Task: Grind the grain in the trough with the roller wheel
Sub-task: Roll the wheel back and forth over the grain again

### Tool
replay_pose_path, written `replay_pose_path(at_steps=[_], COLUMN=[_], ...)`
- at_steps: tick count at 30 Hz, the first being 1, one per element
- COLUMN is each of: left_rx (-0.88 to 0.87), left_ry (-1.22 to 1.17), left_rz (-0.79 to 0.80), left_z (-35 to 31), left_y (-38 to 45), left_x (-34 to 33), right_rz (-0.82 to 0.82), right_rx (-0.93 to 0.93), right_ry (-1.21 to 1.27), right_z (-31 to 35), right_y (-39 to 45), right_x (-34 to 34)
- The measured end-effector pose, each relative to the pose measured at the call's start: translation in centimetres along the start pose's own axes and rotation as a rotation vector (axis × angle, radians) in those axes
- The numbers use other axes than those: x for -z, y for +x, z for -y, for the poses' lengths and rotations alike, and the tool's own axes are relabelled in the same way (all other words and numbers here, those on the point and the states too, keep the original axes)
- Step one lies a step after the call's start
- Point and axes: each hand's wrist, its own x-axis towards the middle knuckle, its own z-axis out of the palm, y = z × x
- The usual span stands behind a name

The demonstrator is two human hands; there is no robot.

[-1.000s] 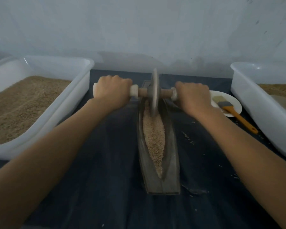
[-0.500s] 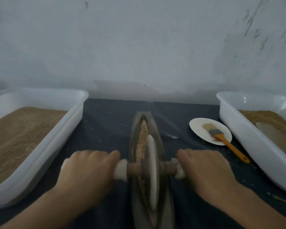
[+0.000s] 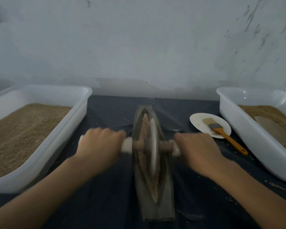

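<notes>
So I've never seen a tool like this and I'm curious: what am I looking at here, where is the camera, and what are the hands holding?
The camera sits on the person's head, looking down at their own arms. On a dark cloth lies a long, boat-shaped trough with grain in its groove. A disc-shaped roller wheel stands in that groove on a wooden axle. The left hand and right hand each grip one end of the axle. To either side sit a left tub and a right tub, both white and holding grain. A small plate carries a brush with an orange handle.
</notes>
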Motion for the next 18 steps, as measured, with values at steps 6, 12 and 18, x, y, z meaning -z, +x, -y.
replay_pose_path(at_steps=[6,12,18], left_rx=[-0.040,0.132,0.100], left_ry=[0.001,0.069,0.059], left_rz=[-0.005,-0.091,-0.043], left_z=[-0.8,0.9,1.7], left_y=[-3.6,6.5,8.4], left_x=[1.0,-2.5,-1.7], right_rz=[-0.043,-0.076,-0.134], right_rx=[0.095,-0.106,-0.091], right_ry=[-0.020,0.006,-0.020], right_z=[1.0,-1.1,-1.4], right_y=[-3.8,7.3,8.9], right_x=[2.2,-2.0,-2.7])
